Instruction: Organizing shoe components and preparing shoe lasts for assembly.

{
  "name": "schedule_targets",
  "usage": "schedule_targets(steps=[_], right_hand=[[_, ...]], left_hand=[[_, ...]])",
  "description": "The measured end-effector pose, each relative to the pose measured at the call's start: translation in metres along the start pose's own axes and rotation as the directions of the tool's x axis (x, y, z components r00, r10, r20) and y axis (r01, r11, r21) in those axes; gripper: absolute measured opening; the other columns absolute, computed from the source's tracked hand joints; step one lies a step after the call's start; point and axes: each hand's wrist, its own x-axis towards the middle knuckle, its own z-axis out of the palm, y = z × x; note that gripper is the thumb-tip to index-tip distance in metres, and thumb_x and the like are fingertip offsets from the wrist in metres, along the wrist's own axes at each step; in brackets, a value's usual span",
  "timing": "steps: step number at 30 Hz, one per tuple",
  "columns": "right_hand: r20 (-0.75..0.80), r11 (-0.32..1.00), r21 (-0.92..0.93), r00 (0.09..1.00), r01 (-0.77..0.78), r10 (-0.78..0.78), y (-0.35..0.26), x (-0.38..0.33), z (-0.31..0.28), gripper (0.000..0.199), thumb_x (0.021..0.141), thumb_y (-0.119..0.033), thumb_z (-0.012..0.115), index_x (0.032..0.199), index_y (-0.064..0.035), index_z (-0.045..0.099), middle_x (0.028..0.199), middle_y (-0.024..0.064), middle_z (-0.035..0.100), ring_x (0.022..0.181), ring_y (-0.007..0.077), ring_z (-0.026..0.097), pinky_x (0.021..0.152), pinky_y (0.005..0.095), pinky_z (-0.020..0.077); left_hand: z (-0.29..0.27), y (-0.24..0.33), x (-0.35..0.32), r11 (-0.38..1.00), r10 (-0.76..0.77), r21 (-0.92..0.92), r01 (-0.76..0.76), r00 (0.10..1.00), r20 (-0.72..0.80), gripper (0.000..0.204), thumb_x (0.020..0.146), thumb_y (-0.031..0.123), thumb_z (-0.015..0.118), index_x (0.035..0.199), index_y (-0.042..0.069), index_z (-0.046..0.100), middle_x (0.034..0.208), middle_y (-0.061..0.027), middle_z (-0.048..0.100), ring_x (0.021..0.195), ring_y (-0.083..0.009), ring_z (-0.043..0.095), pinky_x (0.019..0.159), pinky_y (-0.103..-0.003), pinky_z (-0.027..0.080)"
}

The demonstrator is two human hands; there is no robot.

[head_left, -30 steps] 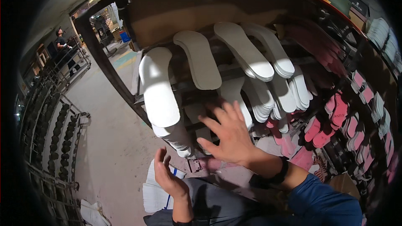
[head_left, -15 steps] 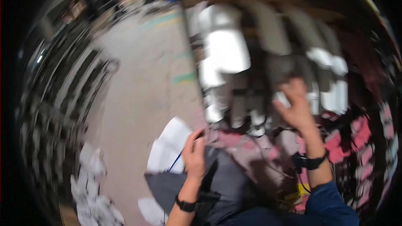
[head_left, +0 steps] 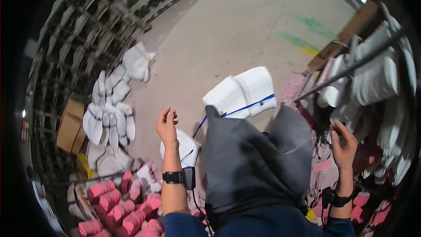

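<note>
My left hand is raised above the floor left of my dark grey apron. Its fingers are loosely bent, and nothing shows in them. My right hand is at the right, thumb and fingers apart, also with nothing visible in it. Closest to it are white sole-shaped pieces packed in rows on a metal rack. On the floor ahead of the apron lies a white stack of flat pieces with a blue strap around it. A smaller white bundle, also with a blue strap, sits beside my left forearm.
Piles of grey-white pieces lie on the floor at left, beside a cardboard box. Pink stacks fill the lower left. A tall rack holds many pieces at far left. Green and yellow marks are on the floor.
My view has swung left, so the rack of white pieces now stands at the right edge. My right hand has drawn back from among those pieces; my left hand is now farther from the apron.
</note>
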Motion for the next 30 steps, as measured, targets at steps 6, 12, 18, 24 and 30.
schedule_targets(steps=[6, 12, 18, 24, 30], right_hand=[[0.185, 0.998, 0.050, 0.981, 0.044, -0.053, -0.039, 0.033, 0.076, 0.026, 0.084, -0.002, 0.062, 0.110, 0.0010, 0.062, 0.091, 0.0121, 0.069, 0.079, 0.0171, 0.065, 0.073, 0.0270, 0.0493], [0.368, 0.986, 0.082, 0.915, 0.146, -0.166, -0.079, 0.068, 0.172, 0.026, 0.084, -0.003, 0.063, 0.109, 0.0009, 0.063, 0.089, 0.0116, 0.068, 0.078, 0.0178, 0.065, 0.074, 0.0278, 0.0489], [0.687, 0.988, 0.057, 0.724, -0.142, 0.064, -0.113, 0.085, 0.305, 0.025, 0.085, -0.008, 0.062, 0.108, 0.0017, 0.063, 0.084, 0.0098, 0.068, 0.077, 0.0130, 0.063, 0.070, 0.0271, 0.0486], [0.873, 0.995, 0.051, 0.487, -0.089, -0.002, -0.111, 0.072, 0.419, 0.026, 0.085, -0.008, 0.062, 0.108, 0.0033, 0.062, 0.074, 0.0083, 0.062, 0.064, 0.0118, 0.054, 0.062, 0.0276, 0.0458], [0.939, 0.985, 0.001, 0.339, -0.170, 0.058, -0.094, 0.042, 0.475, 0.028, 0.085, -0.009, 0.062, 0.109, 0.0048, 0.061, 0.075, 0.0101, 0.063, 0.066, 0.0138, 0.056, 0.065, 0.0278, 0.0464]], left_hand=[[-0.120, -0.161, -0.020, 0.835, -0.544, -0.242, 0.494, 0.806, -0.232, 0.024, 0.086, 0.012, 0.056, 0.104, -0.002, 0.061, 0.085, -0.0085, 0.062, 0.070, -0.0145, 0.059, 0.052, -0.028, 0.048], [-0.158, -0.285, -0.049, 0.600, -0.798, -0.235, 0.765, 0.552, -0.241, 0.023, 0.082, 0.009, 0.059, 0.102, -0.002, 0.060, 0.073, -0.0071, 0.058, 0.051, -0.0137, 0.053, 0.041, -0.026, 0.044], [-0.142, -0.322, -0.041, 0.610, 0.074, 0.773, -0.173, 0.984, 0.162, 0.042, 0.068, 0.008, 0.069, 0.109, 0.006, 0.062, 0.098, -0.0126, 0.062, 0.090, -0.0290, 0.059, 0.079, -0.043, 0.047], [-0.136, -0.332, -0.025, 0.369, -0.187, 0.884, -0.285, 0.909, 0.372, 0.024, 0.074, 0.012, 0.061, 0.097, 0.008, 0.066, 0.094, -0.0118, 0.062, 0.092, -0.0310, 0.055, 0.087, -0.045, 0.037], [-0.175, -0.346, -0.036, 0.365, -0.209, 0.877, -0.311, 0.891, 0.403, 0.015, 0.081, 0.016, 0.049, 0.078, 0.008, 0.062, 0.078, -0.0116, 0.060, 0.088, -0.0317, 0.054, 0.082, -0.045, 0.037]])
